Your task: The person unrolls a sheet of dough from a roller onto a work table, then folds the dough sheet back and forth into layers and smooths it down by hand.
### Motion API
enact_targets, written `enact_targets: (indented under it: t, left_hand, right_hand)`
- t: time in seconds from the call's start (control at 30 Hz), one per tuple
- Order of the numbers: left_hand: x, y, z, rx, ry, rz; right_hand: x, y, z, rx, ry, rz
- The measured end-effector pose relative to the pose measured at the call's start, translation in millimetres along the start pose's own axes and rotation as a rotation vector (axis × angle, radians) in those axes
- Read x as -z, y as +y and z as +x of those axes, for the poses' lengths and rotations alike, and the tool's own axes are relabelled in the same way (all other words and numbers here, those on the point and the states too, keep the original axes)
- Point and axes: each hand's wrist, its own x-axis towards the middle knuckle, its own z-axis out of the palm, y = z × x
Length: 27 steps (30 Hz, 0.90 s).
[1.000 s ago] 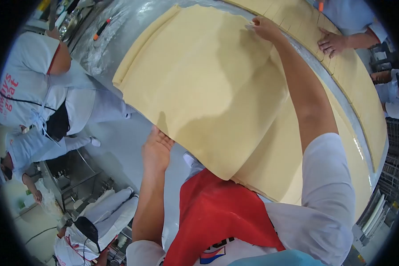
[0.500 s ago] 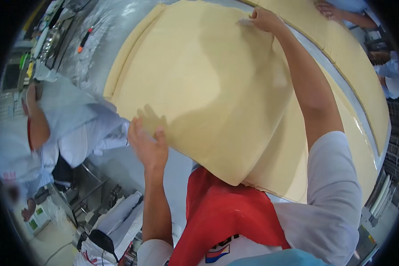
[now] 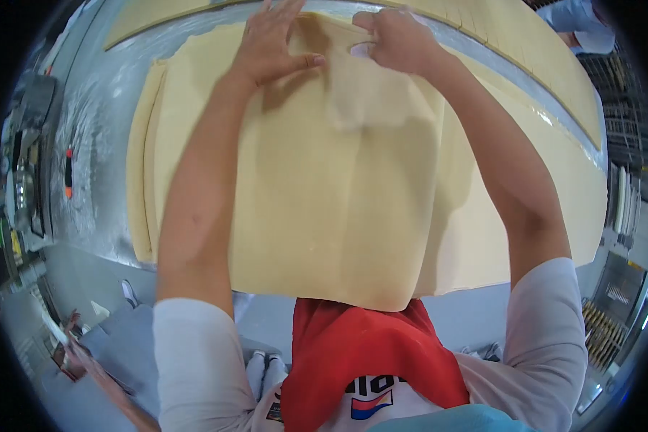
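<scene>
A large pale yellow sheet of dough (image 3: 302,194) lies on the metal table, with a folded or rolled edge at its left side and another layer (image 3: 511,173) showing beneath it at the right. My left hand (image 3: 272,45) is over the sheet's far edge, fingers spread and thumb out. Beside it on the right, my right hand (image 3: 394,42) is closed, with a small whitish thing at its fingers that I cannot make out. Some dough under the hands looks lifted and blurred.
Cut strips of dough (image 3: 511,36) run along the far side. An orange and black tool (image 3: 69,173) lies on the table (image 3: 97,144) at the left. A co-worker's sleeve (image 3: 583,21) shows at the top right, another person's arm (image 3: 111,385) at the lower left.
My left hand has moved from the sheet's near left edge up to the far edge beside my right hand. The view has turned, and the co-workers have shifted in it.
</scene>
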Motion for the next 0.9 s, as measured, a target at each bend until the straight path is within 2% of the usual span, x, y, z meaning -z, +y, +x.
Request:
enact_targets:
  t: [0.03, 0.07, 0.1, 0.13, 0.2, 0.27, 0.33, 0.37, 0.4, 0.43, 0.47, 0.5, 0.53, 0.57, 0.6, 0.63, 0.67, 0.73, 0.77, 0.8, 0.83, 0.87, 0.9]
  left_hand:
    - [8.4, -6.1, 21.8, -0.073, -0.137, 0.006]
    - [27.4, -4.0, 41.0, -0.086, -0.138, 0.003]
    - [51.6, 4.7, 58.9, -0.181, -0.436, -0.033]
    - [58.5, 6.7, 71.4, -0.277, -0.741, -0.064]
    - [51.4, 6.5, 85.2, -0.211, -0.980, -0.144]
    - [52.8, 8.9, 95.4, 0.003, -1.216, 0.037]
    - [48.6, -2.3, 93.3, 0.006, -1.133, -0.001]
    - [47.1, -8.2, 92.6, -0.026, -1.004, -0.118]
    - [46.6, -10.3, 93.4, -0.058, -0.873, -0.234]
    - [50.2, -7.6, 94.4, -0.064, -0.876, -0.231]
    - [54.5, -5.7, 93.7, 0.034, -0.846, -0.351]
    - [58.4, -3.2, 92.2, 0.134, -0.814, -0.471]
    - [62.0, -0.9, 89.2, 0.132, -0.815, -0.472]
    - [66.4, 1.4, 87.0, 0.065, -0.860, -0.324]
    - [72.4, 4.8, 85.2, -0.005, -0.897, -0.172]
    - [64.8, 2.3, 70.7, -0.060, -0.713, -0.046]
    - [53.2, -6.2, 53.9, -0.061, -0.708, -0.039]
    - [36.2, -22.2, 26.3, -0.389, -0.238, -0.119]
    - [32.9, -28.7, 20.0, -0.334, -0.178, -0.140]
    - [28.1, -29.1, 18.8, -0.334, -0.194, -0.145]
    - [22.3, -30.7, 24.7, -0.203, -0.141, -0.086]
    - [16.8, -31.8, 31.0, -0.071, -0.084, -0.028]
    - [17.3, -26.6, 41.3, -0.072, -0.081, -0.037]
  right_hand:
    - [-5.8, 3.1, -11.6, -0.017, 0.000, 0.003]
    - [-13.0, 12.1, -22.6, 0.288, 0.254, -0.029]
    - [-13.7, 17.4, -34.3, 0.598, 0.508, -0.068]
    - [-12.4, 16.5, -40.0, 0.586, 0.512, -0.072]
    - [-14.3, 15.5, -50.3, 0.633, 0.456, -0.029]
    - [-19.8, 16.9, -54.8, 0.594, 0.410, -0.017]
    - [-13.1, 16.5, -54.8, 0.504, 0.307, -0.083]
    - [-12.4, 22.8, -50.1, 0.498, 0.315, -0.081]
    - [-12.3, 33.7, -42.1, 0.502, 0.421, -0.058]
    - [-10.4, 40.3, -36.3, 0.504, 0.522, -0.036]
    - [-8.7, 47.5, -33.4, 0.499, 0.523, -0.037]
    - [-2.3, 52.4, -30.2, 0.453, 0.406, 0.014]
    - [1.5, 54.6, -28.3, 0.410, 0.290, 0.065]
    - [-0.1, 56.0, -26.7, 0.409, 0.291, 0.064]
    - [-3.5, 58.0, -24.6, 0.327, 0.166, 0.152]
    - [-3.7, 60.9, -21.8, 0.246, 0.041, 0.239]
    - [-1.0, 63.7, -18.6, 0.249, 0.048, 0.238]
    - [-0.6, 69.4, -15.6, 0.360, -0.099, 0.463]
    - [-1.7, 72.9, -11.5, 0.355, -0.101, 0.476]
    - [-3.5, 80.3, -4.6, 0.101, -0.082, 0.563]
    - [-3.6, 89.7, 4.9, -0.153, -0.056, 0.628]
    - [-10.9, 101.7, 11.4, -0.158, -0.056, 0.622]
    - [-26.5, 118.8, 15.2, -0.330, -0.071, 0.610]
